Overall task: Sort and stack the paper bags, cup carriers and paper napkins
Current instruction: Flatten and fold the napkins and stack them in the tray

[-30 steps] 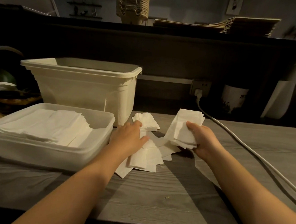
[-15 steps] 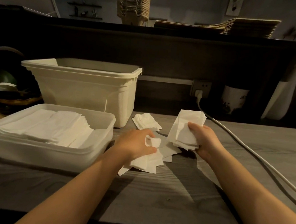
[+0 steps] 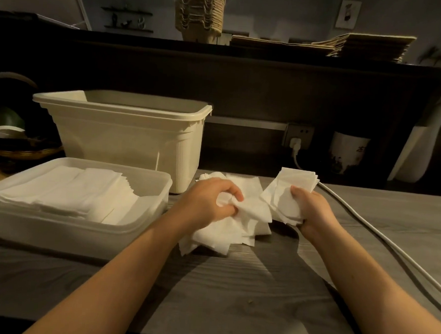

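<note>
Pinching 1 napkin (image 3: pixel 250 210) from the loose pile (image 3: pixel 219 238) beneath it, the left hand (image 3: pixel 209 200) is sorting; the right hand (image 3: pixel 315 212) is gripping a sheaf (image 3: pixel 295 183). Cup carriers (image 3: pixel 199 11) and paper bags (image 3: pixel 366 46) beyond are sitting stacked; the pile is apparently awaiting stacking.

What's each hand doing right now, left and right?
Left hand: closed, pinching a napkin from the loose pile.
Right hand: closed, holding a stack of napkins.

The left hand (image 3: pixel 209 200) pinches a napkin (image 3: pixel 253 211) above a loose pile (image 3: pixel 222 234). Just beside it, the right hand (image 3: pixel 310 212) grips a napkin stack (image 3: pixel 291 190). A shallow tray (image 3: pixel 142 226) of napkins sits beyond the left hand.
</note>
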`<state>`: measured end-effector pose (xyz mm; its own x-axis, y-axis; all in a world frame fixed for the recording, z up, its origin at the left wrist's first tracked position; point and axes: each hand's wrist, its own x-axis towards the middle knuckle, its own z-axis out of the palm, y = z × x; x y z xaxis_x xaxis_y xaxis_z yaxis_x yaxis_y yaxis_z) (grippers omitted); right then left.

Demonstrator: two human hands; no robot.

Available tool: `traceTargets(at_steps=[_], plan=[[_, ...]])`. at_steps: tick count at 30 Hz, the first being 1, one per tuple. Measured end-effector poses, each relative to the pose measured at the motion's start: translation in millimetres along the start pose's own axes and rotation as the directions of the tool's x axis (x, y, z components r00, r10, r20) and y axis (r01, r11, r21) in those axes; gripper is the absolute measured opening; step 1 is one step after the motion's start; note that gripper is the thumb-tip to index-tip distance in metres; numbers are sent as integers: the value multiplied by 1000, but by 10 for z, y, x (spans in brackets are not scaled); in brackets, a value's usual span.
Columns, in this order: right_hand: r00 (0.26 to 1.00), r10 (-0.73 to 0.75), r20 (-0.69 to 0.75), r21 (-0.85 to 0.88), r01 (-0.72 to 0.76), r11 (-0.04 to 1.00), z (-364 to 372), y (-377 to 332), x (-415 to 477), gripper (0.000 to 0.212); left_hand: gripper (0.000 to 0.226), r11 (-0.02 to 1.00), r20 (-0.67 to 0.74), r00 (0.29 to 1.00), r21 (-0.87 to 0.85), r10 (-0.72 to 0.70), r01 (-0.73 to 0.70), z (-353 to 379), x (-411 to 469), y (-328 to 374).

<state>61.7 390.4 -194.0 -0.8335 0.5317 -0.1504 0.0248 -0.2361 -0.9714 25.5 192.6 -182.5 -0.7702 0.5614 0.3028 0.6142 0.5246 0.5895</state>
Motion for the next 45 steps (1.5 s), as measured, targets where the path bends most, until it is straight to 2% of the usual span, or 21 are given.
traceTargets(at_steps=[3, 7, 11, 12, 14, 17, 19, 23, 28, 32, 34, 36, 38, 41, 43, 45], plan=[[1000, 9, 9, -1, -9, 1000, -10, 8, 6, 36, 22, 986, -138, 977, -16, 161, -165, -21, -4, 47], [998, 13, 55, -46, -10, 999, 3, 27, -6, 29, 29, 959, -187, 944, -30, 270, -280, -29, -6, 97], [985, 58, 159, -81, -46, 996, 5, 37, -29, 11, 30, 888, -166, 964, -380, 209, -258, -80, -56, 194], [980, 69, 188, -82, -54, 995, 10, 37, -53, 17, 29, 877, -150, 972, -421, 183, -230, -80, -63, 207], [960, 93, 263, -57, -81, 995, 43, 30, -100, 22, 27, 916, -113, 982, -359, 150, -181, -49, -54, 178], [912, 130, 389, 35, -156, 987, 83, 23, -131, 20, 23, 982, -85, 985, -103, 150, -158, 12, -39, 110], [896, 141, 420, 54, -180, 982, 95, 26, -126, 25, 32, 987, -83, 985, -48, 149, -153, 40, -19, 70], [899, 140, 415, 38, -171, 985, 107, 23, -165, 30, 42, 982, -3, 988, -112, 153, -152, 13, -27, 99], [851, 203, 484, 76, -272, 959, 78, 10, -150, 49, 41, 951, 170, 979, -303, 116, -60, -87, -70, 128], [843, 170, 511, 108, -259, 960, 47, 25, -129, 63, 47, 981, 221, 970, -184, 96, -56, -51, -67, 89], [833, 174, 526, 44, -231, 972, 43, -1, -174, 55, 49, 986, 211, 973, -154, 96, -64, -34, -58, 74], [848, 176, 500, -74, -161, 984, 66, -3, -213, 37, 52, 989, 202, 974, -126, 103, -78, -23, -51, 63], [902, 142, 407, -106, -108, 989, 105, 18, -218, 36, 54, 989, 186, 979, -133, 89, -65, -20, -52, 48], [977, 76, 199, 78, -93, 993, 103, 6, -162, 36, 54, 983, 104, 993, -183, 49, -29, -33, -50, 31], [993, 52, 102, 225, -74, 972, 53, -24, -107, 37, 52, 972, 15, 999, -232, 30, -26, -51, -32, 29], [997, 49, 57, 290, -63, 955, 20, -35, -84, 40, 47, 942, -75, 997, -335, -7, -18, -72, -19, 56]])
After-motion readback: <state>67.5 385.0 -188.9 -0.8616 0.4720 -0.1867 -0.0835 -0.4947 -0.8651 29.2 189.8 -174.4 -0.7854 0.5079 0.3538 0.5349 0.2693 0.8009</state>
